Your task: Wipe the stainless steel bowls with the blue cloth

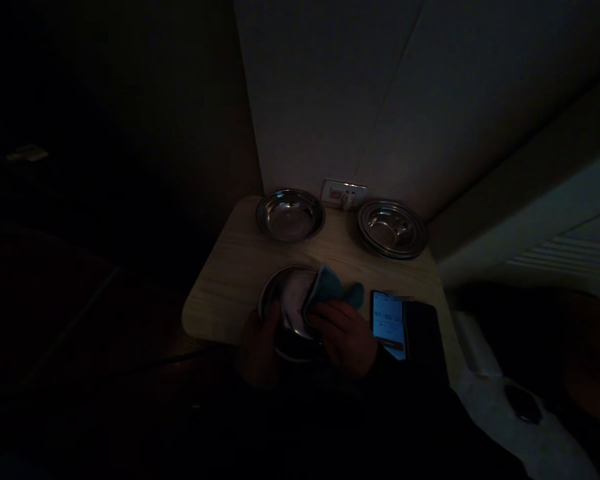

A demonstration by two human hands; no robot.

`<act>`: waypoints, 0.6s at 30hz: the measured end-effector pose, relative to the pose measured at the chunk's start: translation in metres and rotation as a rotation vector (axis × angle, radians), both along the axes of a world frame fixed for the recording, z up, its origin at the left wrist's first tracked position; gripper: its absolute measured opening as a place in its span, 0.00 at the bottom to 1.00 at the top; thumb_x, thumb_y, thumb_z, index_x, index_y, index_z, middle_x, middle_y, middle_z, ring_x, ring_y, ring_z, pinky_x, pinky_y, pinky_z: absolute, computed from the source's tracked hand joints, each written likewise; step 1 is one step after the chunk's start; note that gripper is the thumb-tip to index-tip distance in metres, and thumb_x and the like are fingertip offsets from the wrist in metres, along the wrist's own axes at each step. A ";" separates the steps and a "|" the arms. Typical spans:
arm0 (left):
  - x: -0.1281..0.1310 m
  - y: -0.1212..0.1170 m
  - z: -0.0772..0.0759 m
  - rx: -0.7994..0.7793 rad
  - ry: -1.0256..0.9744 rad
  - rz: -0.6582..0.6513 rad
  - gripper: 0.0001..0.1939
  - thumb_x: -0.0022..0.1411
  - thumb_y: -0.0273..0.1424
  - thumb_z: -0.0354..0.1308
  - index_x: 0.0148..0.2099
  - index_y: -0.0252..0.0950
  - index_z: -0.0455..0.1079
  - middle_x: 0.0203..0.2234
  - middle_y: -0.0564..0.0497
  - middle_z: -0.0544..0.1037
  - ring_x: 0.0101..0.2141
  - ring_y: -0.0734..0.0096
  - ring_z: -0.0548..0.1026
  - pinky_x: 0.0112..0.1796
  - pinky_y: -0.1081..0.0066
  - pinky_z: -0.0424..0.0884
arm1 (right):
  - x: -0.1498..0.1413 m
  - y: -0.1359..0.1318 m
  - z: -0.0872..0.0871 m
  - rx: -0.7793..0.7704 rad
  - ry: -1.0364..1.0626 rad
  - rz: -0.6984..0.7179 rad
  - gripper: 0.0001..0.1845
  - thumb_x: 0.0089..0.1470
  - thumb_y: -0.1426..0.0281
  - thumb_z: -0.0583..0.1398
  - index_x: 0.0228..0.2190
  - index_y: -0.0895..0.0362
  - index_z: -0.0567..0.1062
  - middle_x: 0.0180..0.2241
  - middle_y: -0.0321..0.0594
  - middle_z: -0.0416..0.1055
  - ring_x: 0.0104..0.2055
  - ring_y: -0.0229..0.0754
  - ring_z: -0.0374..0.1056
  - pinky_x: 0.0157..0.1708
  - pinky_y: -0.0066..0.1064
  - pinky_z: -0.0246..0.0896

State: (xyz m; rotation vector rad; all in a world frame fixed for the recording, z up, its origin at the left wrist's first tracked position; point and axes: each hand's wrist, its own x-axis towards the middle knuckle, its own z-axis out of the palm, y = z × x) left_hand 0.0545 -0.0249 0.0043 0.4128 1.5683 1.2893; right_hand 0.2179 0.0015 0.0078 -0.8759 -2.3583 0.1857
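Near the front edge of the table, a shiny metal bowl [294, 293] is gripped at its left rim by my left hand [261, 347], thumb over the edge. My right hand [344, 333] presses a blue-green cloth [330, 285] against the bowl's right side, fingers closed on it. Part of the cloth sticks out to the right, beyond my fingers. At the back left of the table sits a single metal bowl [290, 217]. A stack of metal bowls [393, 229] stands at the back right. Dim light hides the lower parts of both hands.
The small wooden table [220, 287] stands against a wall. A wall socket [344, 193] with a plug is behind it. Right of my hand lies a lit phone [387, 323] showing a timer, beside a dark flat object [427, 337]. A pale column rises at right.
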 end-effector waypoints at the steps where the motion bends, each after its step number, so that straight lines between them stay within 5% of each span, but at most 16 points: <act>1: 0.000 0.000 0.001 -0.003 0.007 -0.006 0.26 0.45 0.47 0.59 0.40 0.30 0.71 0.28 0.45 0.77 0.29 0.65 0.74 0.30 0.68 0.67 | -0.007 0.003 0.002 -0.020 -0.001 0.000 0.16 0.54 0.75 0.50 0.41 0.59 0.73 0.42 0.45 0.71 0.44 0.44 0.62 0.42 0.38 0.64; 18: 0.003 -0.002 0.013 -0.017 0.090 -0.012 0.23 0.48 0.45 0.57 0.39 0.31 0.70 0.30 0.45 0.77 0.30 0.64 0.73 0.30 0.69 0.67 | -0.016 0.002 0.010 -0.076 0.010 -0.054 0.17 0.52 0.76 0.51 0.41 0.59 0.73 0.42 0.46 0.71 0.42 0.45 0.63 0.40 0.38 0.65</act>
